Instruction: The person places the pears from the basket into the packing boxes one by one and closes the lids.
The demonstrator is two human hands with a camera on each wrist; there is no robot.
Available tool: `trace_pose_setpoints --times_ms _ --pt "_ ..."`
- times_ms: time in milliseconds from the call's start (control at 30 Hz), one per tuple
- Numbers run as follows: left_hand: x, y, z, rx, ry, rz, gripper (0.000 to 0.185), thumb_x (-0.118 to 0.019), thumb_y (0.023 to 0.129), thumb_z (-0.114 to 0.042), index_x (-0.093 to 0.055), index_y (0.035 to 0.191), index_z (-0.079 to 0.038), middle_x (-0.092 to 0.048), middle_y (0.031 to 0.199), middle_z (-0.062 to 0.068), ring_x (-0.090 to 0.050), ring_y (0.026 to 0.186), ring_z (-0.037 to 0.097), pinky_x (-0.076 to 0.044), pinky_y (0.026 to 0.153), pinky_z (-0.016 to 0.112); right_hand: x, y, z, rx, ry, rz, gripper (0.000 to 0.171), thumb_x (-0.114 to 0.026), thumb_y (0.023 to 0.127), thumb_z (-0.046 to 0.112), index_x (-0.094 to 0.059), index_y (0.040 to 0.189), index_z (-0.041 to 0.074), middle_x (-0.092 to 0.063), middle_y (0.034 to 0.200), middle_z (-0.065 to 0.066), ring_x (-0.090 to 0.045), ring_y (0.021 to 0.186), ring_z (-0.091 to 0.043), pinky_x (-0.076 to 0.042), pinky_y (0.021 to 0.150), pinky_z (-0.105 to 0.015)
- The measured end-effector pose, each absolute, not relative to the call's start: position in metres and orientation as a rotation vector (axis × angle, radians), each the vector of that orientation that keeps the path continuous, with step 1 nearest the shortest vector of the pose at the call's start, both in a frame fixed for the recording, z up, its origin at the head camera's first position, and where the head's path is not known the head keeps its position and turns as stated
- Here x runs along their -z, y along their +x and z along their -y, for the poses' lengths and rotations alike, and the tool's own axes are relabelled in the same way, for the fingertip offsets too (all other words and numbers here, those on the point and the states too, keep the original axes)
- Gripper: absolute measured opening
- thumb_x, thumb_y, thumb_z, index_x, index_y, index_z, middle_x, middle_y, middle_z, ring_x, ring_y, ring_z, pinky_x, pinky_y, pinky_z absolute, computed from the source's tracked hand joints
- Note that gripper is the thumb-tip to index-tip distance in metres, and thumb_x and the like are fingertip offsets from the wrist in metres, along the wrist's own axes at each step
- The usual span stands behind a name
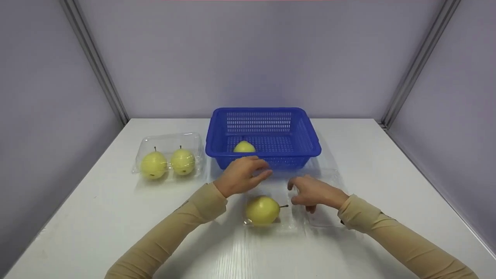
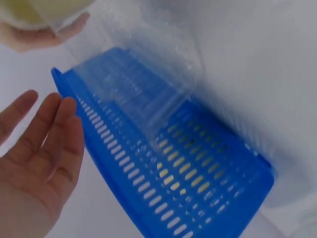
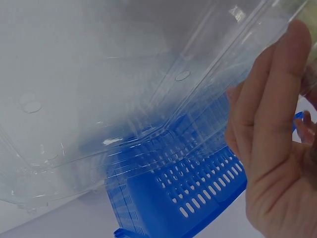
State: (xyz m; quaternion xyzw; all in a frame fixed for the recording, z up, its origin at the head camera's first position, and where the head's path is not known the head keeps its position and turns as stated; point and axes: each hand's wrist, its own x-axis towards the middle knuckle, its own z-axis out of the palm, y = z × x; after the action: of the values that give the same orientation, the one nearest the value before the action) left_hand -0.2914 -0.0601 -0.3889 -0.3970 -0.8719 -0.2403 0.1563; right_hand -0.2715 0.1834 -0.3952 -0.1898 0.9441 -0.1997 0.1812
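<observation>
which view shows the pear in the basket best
The head view: the pear sits plainly inside the blue basket. The left wrist view shows only yellow through the basket's slots; the right wrist view shows the basket but no pear.

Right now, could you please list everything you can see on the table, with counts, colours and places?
Basket: one, blue, slotted plastic, back centre of the table.
Pear in basket: one, yellow-green, near its front wall.
Closed clamshell box: one, clear, left of the basket, holding two pears.
Boxed pears: two, yellow-green, side by side.
Open clamshell box: one, clear, in front of the basket, lid raised.
Front pear: one, yellow-green, in the open box's tray, stem pointing right.
Table: one, white.
Left hand: fingers relaxed, at the raised lid.
Right hand: fingers on the open box.
</observation>
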Motion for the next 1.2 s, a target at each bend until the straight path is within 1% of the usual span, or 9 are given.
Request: trace_pose_setpoints --times_ms 133,333,433,500,667,733,867,1033,1200 --pt "0.382 -0.307 0.065 0.669 -0.927 2.47 0.018 -0.064 0.095 -0.028 -0.073 0.097 -0.013 -0.069 0.087 0.0 -0.062 0.079 0.015 -0.053 0.071 0.035 0.395 -0.271 -0.183 0.556 -0.526 -2.677 0.043 -0.062 0.081 0.009 -0.058 0.123 0.001 -0.064 0.076 -0.009 -0.059 0.04 -0.014 -0.055 0.046 -0.036" --pt "0.376 -0.333 0.07 0.515 -0.726 2.515 0.011 -0.067 0.09 -0.014 -0.075 0.097 -0.009 -0.069 0.089 0.008 -0.065 0.084 0.026 -0.055 0.073 0.042 0.395 -0.27 -0.181 0.559 -0.508 -2.687 0.043 -0.063 0.081 0.008 -0.059 0.124 0.002 -0.067 0.084 -0.013 -0.059 0.04 -0.014 -0.056 0.048 -0.038" --pt "0.373 -0.344 0.07 0.476 -0.652 2.613 0.016 -0.067 0.091 -0.017 -0.075 0.102 -0.008 -0.07 0.096 0.011 -0.065 0.091 0.03 -0.055 0.078 0.047 0.395 -0.269 -0.181 0.557 -0.504 -2.693 0.043 -0.064 0.082 0.009 -0.059 0.124 0.003 -0.067 0.092 -0.016 -0.059 0.04 -0.014 -0.056 0.048 -0.039" --pt "0.371 -0.349 0.068 0.467 -0.609 2.678 0.021 -0.066 0.091 -0.02 -0.074 0.106 -0.008 -0.07 0.101 0.012 -0.065 0.096 0.031 -0.054 0.082 0.049 0.395 -0.269 -0.181 0.551 -0.501 -2.701 0.042 -0.064 0.082 0.009 -0.059 0.123 0.004 -0.066 0.103 -0.02 -0.059 0.041 -0.014 -0.056 0.048 -0.038" --pt "0.368 -0.355 0.062 0.456 -0.542 2.798 0.026 -0.062 0.095 -0.023 -0.072 0.112 -0.007 -0.069 0.105 0.013 -0.064 0.101 0.031 -0.054 0.086 0.05 0.395 -0.267 -0.182 0.556 -0.488 -2.711 0.042 -0.064 0.082 0.01 -0.059 0.123 0.004 -0.053 0.126 -0.03 -0.061 0.042 -0.014 -0.055 0.048 -0.036" --pt "0.367 -0.357 0.06 0.443 -0.539 2.831 0.025 -0.059 0.097 -0.022 -0.072 0.113 -0.007 -0.068 0.106 0.014 -0.064 0.102 0.032 -0.053 0.088 0.05 0.394 -0.267 -0.182 0.556 -0.474 -2.709 0.043 -0.064 0.082 0.01 -0.059 0.124 0.004 -0.049 0.128 -0.031 -0.062 0.043 -0.014 -0.056 0.048 -0.036" --pt "0.367 -0.362 0.057 0.465 -0.546 2.889 0.025 -0.054 0.099 -0.018 -0.071 0.114 -0.007 -0.068 0.109 0.014 -0.063 0.106 0.031 -0.05 0.095 0.05 0.394 -0.267 -0.182 0.553 -0.47 -2.709 0.043 -0.063 0.082 0.009 -0.058 0.124 0.003 -0.054 0.124 -0.029 -0.061 0.043 -0.015 -0.056 0.048 -0.037" --pt "0.368 -0.37 0.055 0.576 -0.5 2.951 0.026 -0.056 0.097 -0.019 -0.07 0.116 -0.008 -0.067 0.114 0.013 -0.061 0.111 0.03 -0.048 0.099 0.048 0.395 -0.267 -0.183 0.561 -0.497 -2.712 0.042 -0.065 0.081 0.009 -0.059 0.123 0.003 -0.067 0.102 -0.02 -0.059 0.041 -0.014 -0.055 0.047 -0.038" --pt "0.367 -0.375 0.051 0.66 -0.391 3.055 0.036 -0.055 0.097 -0.027 -0.065 0.127 -0.01 -0.062 0.127 0.014 -0.055 0.122 0.032 -0.042 0.106 0.051 0.395 -0.267 -0.184 0.573 -0.501 -2.714 0.042 -0.065 0.081 0.01 -0.06 0.122 0.003 -0.068 0.093 -0.016 -0.059 0.04 -0.014 -0.055 0.046 -0.038"
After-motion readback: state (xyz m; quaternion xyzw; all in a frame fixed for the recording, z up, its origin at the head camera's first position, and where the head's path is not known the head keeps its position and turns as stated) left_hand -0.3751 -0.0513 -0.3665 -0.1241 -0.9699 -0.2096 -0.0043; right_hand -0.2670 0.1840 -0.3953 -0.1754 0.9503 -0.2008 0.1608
